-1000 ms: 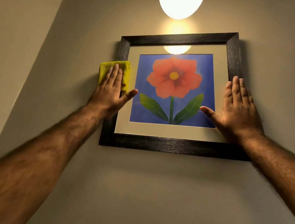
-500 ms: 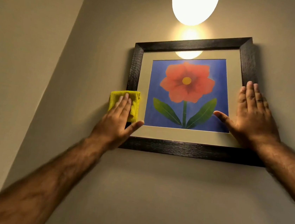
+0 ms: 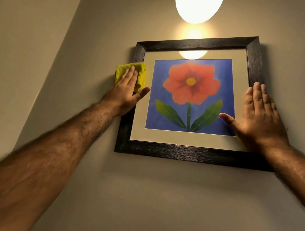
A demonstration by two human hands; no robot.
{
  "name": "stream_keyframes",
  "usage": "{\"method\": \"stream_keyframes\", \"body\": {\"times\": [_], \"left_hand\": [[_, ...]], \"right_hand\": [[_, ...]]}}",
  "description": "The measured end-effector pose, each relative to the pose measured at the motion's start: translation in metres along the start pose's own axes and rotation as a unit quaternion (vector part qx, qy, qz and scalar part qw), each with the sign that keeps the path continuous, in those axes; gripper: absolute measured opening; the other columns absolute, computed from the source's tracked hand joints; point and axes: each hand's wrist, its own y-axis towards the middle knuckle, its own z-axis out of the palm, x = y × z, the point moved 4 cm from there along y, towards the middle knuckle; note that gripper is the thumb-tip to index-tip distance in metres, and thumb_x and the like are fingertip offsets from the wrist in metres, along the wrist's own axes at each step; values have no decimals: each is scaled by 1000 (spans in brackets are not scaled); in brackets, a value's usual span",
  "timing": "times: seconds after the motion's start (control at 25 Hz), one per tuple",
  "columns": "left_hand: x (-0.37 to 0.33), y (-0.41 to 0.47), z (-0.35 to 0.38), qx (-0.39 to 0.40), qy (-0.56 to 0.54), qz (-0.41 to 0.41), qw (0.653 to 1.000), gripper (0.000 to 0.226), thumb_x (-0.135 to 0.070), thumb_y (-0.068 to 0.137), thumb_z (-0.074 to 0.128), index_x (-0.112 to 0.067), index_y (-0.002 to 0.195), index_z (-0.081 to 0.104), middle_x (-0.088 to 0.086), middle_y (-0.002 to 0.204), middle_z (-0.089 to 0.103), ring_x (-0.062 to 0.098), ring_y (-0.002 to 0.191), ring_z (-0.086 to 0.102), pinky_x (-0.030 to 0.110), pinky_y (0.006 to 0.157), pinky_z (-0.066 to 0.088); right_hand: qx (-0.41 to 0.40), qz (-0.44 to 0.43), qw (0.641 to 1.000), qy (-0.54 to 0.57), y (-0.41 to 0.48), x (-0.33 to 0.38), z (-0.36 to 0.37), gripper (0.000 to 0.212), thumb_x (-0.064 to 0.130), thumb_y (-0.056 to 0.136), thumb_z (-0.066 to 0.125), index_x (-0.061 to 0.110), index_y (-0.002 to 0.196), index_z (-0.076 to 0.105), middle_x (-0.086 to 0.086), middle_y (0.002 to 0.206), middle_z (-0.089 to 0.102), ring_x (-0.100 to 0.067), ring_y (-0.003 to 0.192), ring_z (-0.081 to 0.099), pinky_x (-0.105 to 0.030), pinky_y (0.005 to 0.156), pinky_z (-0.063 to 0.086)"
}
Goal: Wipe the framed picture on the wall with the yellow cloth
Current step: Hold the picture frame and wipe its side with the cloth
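Observation:
The framed picture (image 3: 181, 153) hangs on the wall, a dark wooden frame around a red flower on blue. A folded yellow cloth (image 3: 142, 72) lies pressed against the frame's left side, about mid-height. My left hand (image 3: 126, 91) lies flat on the cloth, fingers together pointing up, thumb reaching onto the mat. My right hand (image 3: 260, 116) rests flat and empty on the frame's right side, fingers up, thumb spread over the blue print.
A glowing round lamp (image 3: 198, 3) hangs above the picture and reflects in the glass. A room corner (image 3: 70, 26) runs down the wall at the left. Bare beige wall lies below the frame.
My left hand slid the cloth down the frame's left side and has now come back up to mid-height. The right hand stayed on the right side. The view shifted slightly.

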Motion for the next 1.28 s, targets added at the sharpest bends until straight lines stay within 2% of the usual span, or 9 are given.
{"method": "stream_keyframes", "body": {"times": [0.12, 0.36, 0.48, 0.68, 0.92, 1.08, 1.2, 1.28], "left_hand": [[3, -57, 20, -5, -13, 4, 1000, 105, -87, 82, 11, -21, 162, -6, -6, 172, -14, 13, 158, -11, 38, 128, 7], [0, -168, 47, 19, 15, 18, 1000, 96, -84, 87, 9, -25, 161, -11, -14, 169, -21, 2, 155, -20, 28, 125, 4], [4, -151, 40, 28, 20, 22, 999, 101, -87, 84, 6, -24, 162, -8, -13, 169, -20, 2, 155, -19, 31, 127, 7], [3, -41, 12, 20, 30, 4, 999, 113, -91, 77, 5, -17, 162, -4, -1, 172, -13, 14, 158, -10, 38, 128, 6], [-2, 40, -12, 26, 34, -19, 999, 110, -84, 81, 13, -12, 162, -2, 6, 173, -9, 23, 160, -5, 43, 130, 2], [-3, 23, -4, 14, 3, -16, 1000, 113, -88, 77, 9, -13, 162, -3, 4, 173, -10, 22, 159, -7, 45, 130, 3], [-1, -20, 11, 0, -11, -13, 1000, 119, -95, 72, 1, -16, 162, -5, 0, 172, -12, 18, 159, -9, 43, 129, 4], [2, -62, 25, -3, -21, -5, 1000, 115, -94, 75, 1, -19, 162, -4, -4, 172, -14, 14, 158, -11, 39, 129, 4]], "right_hand": [[-4, 0, 1000, 2, 0, 1, 0, 119, 89, 82, 16, -1, 160, 10, -19, 170, 4, -30, 159, 5, -47, 128, 13], [-3, 2, 1000, 4, -1, 2, -1, 117, 87, 83, 21, -1, 159, 12, -19, 170, 6, -31, 159, 7, -47, 128, 13], [-9, 6, 1000, 3, -1, 1, 1, 116, 86, 83, 21, -1, 159, 12, -19, 170, 6, -31, 159, 8, -47, 128, 13], [-3, 4, 1000, 2, -2, 0, 0, 115, 86, 84, 22, 0, 160, 9, -17, 171, 3, -29, 159, 4, -45, 128, 11], [-3, 6, 1000, -9, -1, 1, 0, 115, 85, 84, 22, 0, 160, 9, -17, 171, 4, -29, 159, 4, -44, 129, 10], [5, 10, 1000, -13, -2, 2, -3, 116, 86, 84, 20, 0, 160, 9, -18, 171, 3, -28, 159, 3, -44, 129, 10], [15, 12, 1000, -13, -1, 3, -3, 116, 86, 84, 21, 0, 160, 8, -17, 171, 2, -28, 160, 2, -43, 129, 8], [17, 14, 1000, -9, -1, 3, -5, 116, 85, 84, 22, 0, 160, 9, -18, 171, 2, -28, 160, 2, -42, 129, 8]]}}
